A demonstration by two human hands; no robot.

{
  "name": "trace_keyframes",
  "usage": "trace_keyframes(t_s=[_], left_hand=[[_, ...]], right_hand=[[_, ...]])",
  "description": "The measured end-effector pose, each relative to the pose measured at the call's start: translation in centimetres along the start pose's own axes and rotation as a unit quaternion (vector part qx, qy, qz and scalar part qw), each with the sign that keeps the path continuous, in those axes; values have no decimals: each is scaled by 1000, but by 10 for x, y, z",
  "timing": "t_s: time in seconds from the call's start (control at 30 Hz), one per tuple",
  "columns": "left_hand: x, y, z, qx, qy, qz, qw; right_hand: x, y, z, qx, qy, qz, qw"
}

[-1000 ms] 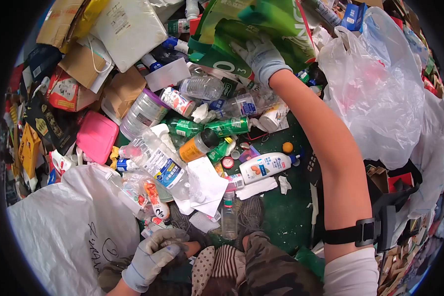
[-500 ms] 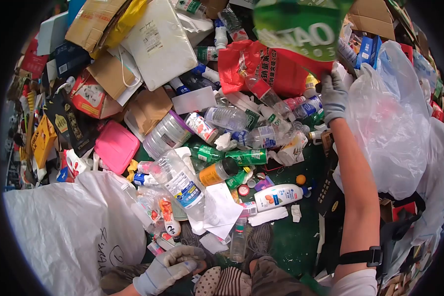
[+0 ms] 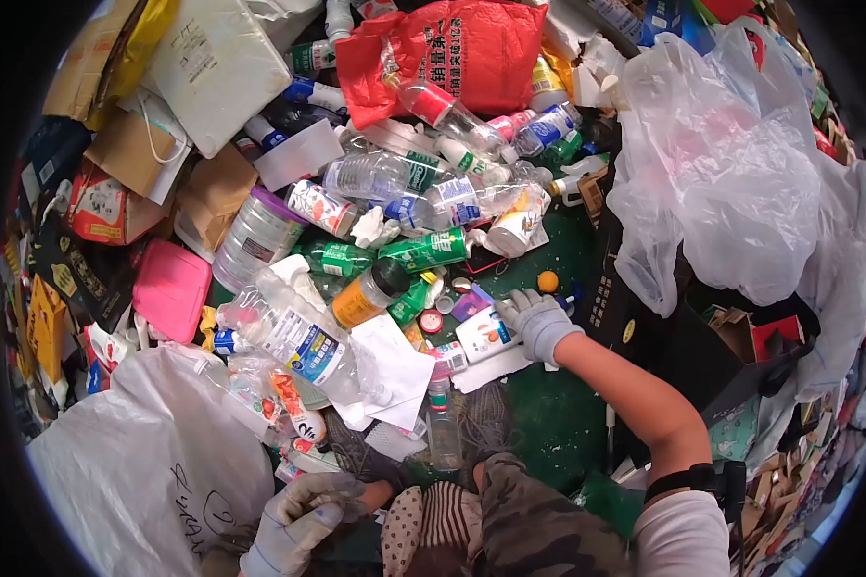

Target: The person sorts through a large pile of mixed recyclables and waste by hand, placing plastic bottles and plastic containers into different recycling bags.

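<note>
My right hand (image 3: 539, 322), in a grey-white glove, lies over a white bottle (image 3: 483, 334) with an orange picture on its label, fingers bent round its right part. The bottle lies on its side on the green floor. At the lower left my gloved left hand (image 3: 303, 514) is held near my leg, its fingers curled in and nothing visible in them. An upright-pointing clear bottle (image 3: 443, 428) lies between my shoes. White paper (image 3: 392, 370) and a large clear bottle (image 3: 303, 341) lie left of the white bottle.
Mixed bottles, cans and cartons are heaped ahead, with a red bag (image 3: 443, 58) on top. A pink lid (image 3: 171, 290) lies left. White sacks stand at lower left (image 3: 154, 462) and right (image 3: 722, 173). A small orange ball (image 3: 547, 281) is beyond my right hand.
My right hand has let go of the green bag, which is out of view, and has come down to the white bottle. The view has shifted; my left hand remains near my leg.
</note>
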State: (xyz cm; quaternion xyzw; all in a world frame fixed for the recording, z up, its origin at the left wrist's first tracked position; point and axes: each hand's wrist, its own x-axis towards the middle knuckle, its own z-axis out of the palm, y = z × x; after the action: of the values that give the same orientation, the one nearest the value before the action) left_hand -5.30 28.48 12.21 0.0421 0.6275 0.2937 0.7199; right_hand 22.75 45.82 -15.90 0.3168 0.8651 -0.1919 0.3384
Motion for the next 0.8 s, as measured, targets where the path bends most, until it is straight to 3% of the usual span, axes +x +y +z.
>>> trace_keyframes(t_s=[0.03,0.13,0.23,0.27,0.3,0.37,0.4,0.53,0.63,0.7,0.77,0.8], left_hand=[[1,-1,-4,7,-4,-18,1000],[2,-4,2,52,1,-4,999],[-1,-3,6,78,6,20,997],[-1,-4,6,76,6,25,997],[-1,-5,5,76,2,23,997],[0,-10,-1,70,-3,19,997],[-1,-15,-4,61,-2,13,998],[-1,-23,-9,40,-4,-14,999],[4,-25,-6,26,9,-32,999],[8,-27,-8,24,16,-34,999],[12,-31,-12,29,12,-30,999],[13,-33,-13,27,12,-22,999]], right_hand=[[1,-4,25,-122,152,-10,981],[10,3,36,-79,150,-13,985],[-5,2,-9,230,119,-3,966],[-5,-1,0,391,202,-27,898],[-10,-12,-7,709,133,-61,690],[-14,-11,3,861,17,-90,501],[-23,-12,3,880,1,-113,461],[-39,-26,38,832,-62,-33,551],[-38,-52,39,771,-73,-56,630],[-21,-66,24,639,-110,-129,751],[-6,-64,-21,517,8,-221,827],[2,-54,-58,308,238,-223,893]])
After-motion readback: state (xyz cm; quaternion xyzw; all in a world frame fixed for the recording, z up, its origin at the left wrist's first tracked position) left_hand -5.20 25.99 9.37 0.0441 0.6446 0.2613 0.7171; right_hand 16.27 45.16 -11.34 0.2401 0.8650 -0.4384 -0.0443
